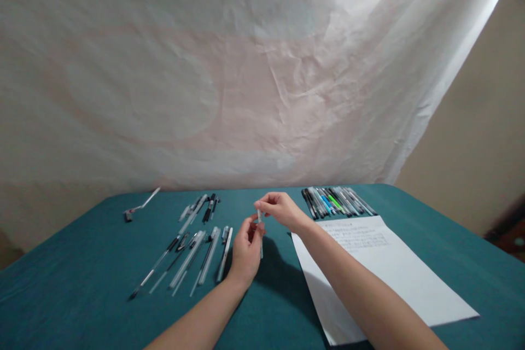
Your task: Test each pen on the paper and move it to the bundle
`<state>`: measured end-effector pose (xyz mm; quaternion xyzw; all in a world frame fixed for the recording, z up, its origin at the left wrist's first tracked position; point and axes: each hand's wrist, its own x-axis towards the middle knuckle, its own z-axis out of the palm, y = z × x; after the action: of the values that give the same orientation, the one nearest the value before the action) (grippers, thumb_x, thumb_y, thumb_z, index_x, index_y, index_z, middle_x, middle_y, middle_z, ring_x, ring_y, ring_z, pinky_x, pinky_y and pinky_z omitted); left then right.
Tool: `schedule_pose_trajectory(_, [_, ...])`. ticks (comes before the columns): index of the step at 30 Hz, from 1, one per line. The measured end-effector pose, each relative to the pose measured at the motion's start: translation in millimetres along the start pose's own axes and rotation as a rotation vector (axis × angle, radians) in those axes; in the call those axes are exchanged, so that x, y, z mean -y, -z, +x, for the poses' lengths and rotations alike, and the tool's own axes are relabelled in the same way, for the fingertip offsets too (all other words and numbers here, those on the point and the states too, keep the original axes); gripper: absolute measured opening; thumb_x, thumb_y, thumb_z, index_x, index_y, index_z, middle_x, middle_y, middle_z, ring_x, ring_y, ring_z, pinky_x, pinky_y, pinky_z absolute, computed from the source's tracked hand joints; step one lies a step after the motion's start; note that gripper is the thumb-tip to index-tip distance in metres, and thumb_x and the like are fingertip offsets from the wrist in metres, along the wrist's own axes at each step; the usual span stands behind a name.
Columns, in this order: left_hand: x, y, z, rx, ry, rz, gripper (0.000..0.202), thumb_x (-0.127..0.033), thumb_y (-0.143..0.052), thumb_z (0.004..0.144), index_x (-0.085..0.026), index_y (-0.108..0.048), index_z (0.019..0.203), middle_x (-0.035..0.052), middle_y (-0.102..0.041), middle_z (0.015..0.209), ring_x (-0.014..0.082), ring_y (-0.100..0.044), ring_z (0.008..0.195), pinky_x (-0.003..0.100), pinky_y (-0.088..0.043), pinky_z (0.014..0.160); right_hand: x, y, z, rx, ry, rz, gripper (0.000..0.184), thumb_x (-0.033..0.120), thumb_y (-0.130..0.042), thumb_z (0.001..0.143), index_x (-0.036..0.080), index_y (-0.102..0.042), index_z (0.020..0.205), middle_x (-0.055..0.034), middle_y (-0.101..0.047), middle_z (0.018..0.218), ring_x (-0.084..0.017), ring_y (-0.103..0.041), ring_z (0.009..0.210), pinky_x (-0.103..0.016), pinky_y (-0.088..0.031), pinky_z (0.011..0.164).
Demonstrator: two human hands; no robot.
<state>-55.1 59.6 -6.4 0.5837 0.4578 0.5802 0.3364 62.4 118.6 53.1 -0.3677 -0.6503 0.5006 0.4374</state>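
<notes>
Over the middle of the table, my left hand (247, 249) is closed around a slim clear pen (261, 250) held nearly upright. Its lower end sticks out below my fingers. My right hand (282, 210) pinches at the pen's upper end, just above the left fingers; whether it grips a cap or the barrel I cannot make out. Left of my left hand lie several pen parts: clear barrels (186, 260), caps (225, 234) and thin refills (199, 273). A long dark-tipped refill or pen piece (153, 269) lies slanted at their left.
A tight row of pens (336, 202), a few blue and green, lies at the back right. A sheet of paper with writing (404, 273) lies under my right forearm. More pen parts (210, 208) and a bent white item (141, 206) lie at the back left on the green cloth (82, 284).
</notes>
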Motion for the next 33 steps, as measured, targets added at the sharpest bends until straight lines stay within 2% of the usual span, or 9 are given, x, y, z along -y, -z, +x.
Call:
schedule_pose_trajectory(3, [2.6,-0.7,0.1,-0.004,0.001,-0.011,0.032,-0.038,-0.049,0.083,-0.016,-0.053,0.107,0.0007,-0.056,0.074,0.0149,-0.053,0.068,0.025,-0.042,0.064,0.4,2.3,-0.6,-0.022,-0.013,-0.015,0.034,0.045,-0.067,0.065,0.013,-0.060,0.070,0.0013,-0.057,0.060,-0.008,-0.050,0.055,-0.020,-0.041,0.052])
schedule_pose_trajectory(8, [3.2,-1.0,0.9,-0.014,0.000,-0.018,0.030,-0.036,-0.048,0.084,-0.016,-0.052,0.106,0.0002,-0.055,0.072,0.0138,-0.052,0.066,0.025,-0.041,0.064,4.4,7.9,-1.6,0.126,-0.005,-0.004,0.041,0.048,-0.058,0.072,0.013,-0.064,0.092,-0.0041,-0.064,0.079,-0.012,-0.057,0.069,-0.023,-0.044,0.061])
schedule_pose_trajectory(18, [4.6,-1.0,-1.1,0.009,0.022,-0.039,0.033,-0.039,-0.049,0.084,-0.015,-0.054,0.106,0.0004,-0.057,0.070,0.0140,-0.054,0.064,0.023,-0.040,0.059,0.0,6.0,1.6,0.003,0.057,-0.242,0.032,0.042,-0.054,0.077,0.012,-0.064,0.078,-0.0030,-0.063,0.066,-0.012,-0.053,0.058,-0.023,-0.042,0.056])
schedule_pose_trajectory(22, [5.1,-0.6,0.2,-0.013,0.079,-0.117,0.035,-0.043,-0.053,0.080,-0.014,-0.055,0.100,0.0019,-0.058,0.072,0.0147,-0.055,0.065,0.022,-0.040,0.056,10.8,9.0,-8.2,-0.143,0.179,-0.544,0.024,0.030,-0.046,0.084,0.019,-0.060,0.099,-0.0023,-0.064,0.071,-0.014,-0.056,0.064,-0.024,-0.040,0.061])
schedule_pose_trajectory(24, [3.7,-0.6,0.2,-0.010,0.101,-0.148,0.034,-0.045,-0.054,0.079,-0.014,-0.055,0.093,0.0024,-0.058,0.073,0.0140,-0.055,0.063,0.022,-0.040,0.054,15.0,9.5,-19.9,-0.067,0.270,-0.802,0.031,0.020,-0.042,0.085,0.024,-0.055,0.112,-0.0021,-0.065,0.077,-0.015,-0.058,0.070,-0.024,-0.040,0.065])
schedule_pose_trajectory(26, [0.9,-1.3,-1.4,0.035,0.107,-0.148,0.032,-0.045,-0.055,0.078,-0.014,-0.054,0.085,0.0013,-0.058,0.071,0.0118,-0.052,0.057,0.021,-0.039,0.052,15.2,9.2,-34.4,0.093,0.342,-1.026,0.037,0.013,-0.043,0.082,0.025,-0.054,0.115,-0.0040,-0.065,0.085,-0.016,-0.058,0.079,-0.023,-0.040,0.069])
schedule_pose_trajectory(28, [-4.1,-3.1,-5.4,0.134,0.103,-0.123,0.029,-0.044,-0.052,0.080,-0.015,-0.054,0.080,-0.0006,-0.057,0.066,0.0101,-0.049,0.051,0.021,-0.038,0.050,11.0,10.6,-49.4,0.167,0.370,-1.173,0.036,0.011,-0.047,0.080,0.023,-0.057,0.112,-0.0065,-0.064,0.089,-0.018,-0.057,0.085,-0.024,-0.040,0.072])
schedule_pose_trajectory(31, [-16.8,-6.9,-15.4,0.335,0.056,-0.036,0.030,-0.041,-0.042,0.087,-0.016,-0.057,0.082,-0.0005,-0.057,0.063,0.0115,-0.049,0.051,0.021,-0.038,0.049,-0.2,24.2,-70.1,0.077,0.321,-1.200,0.030,0.012,-0.047,0.081,0.020,-0.059,0.108,-0.0082,-0.064,0.089,-0.018,-0.056,0.087,-0.026,-0.041,0.075])
schedule_pose_trajectory(33, [-26.9,-9.0,-22.8,0.441,-0.059,0.055,0.030,-0.037,-0.038,0.089,-0.018,-0.061,0.090,0.0038,-0.063,0.078,0.0154,-0.057,0.067,0.025,-0.043,0.062,-8.8,43.4,-83.4,-0.032,0.266,-1.114,0.029,0.015,-0.044,0.083,0.020,-0.059,0.108,-0.0091,-0.065,0.093,-0.019,-0.058,0.087,-0.028,-0.042,0.076])
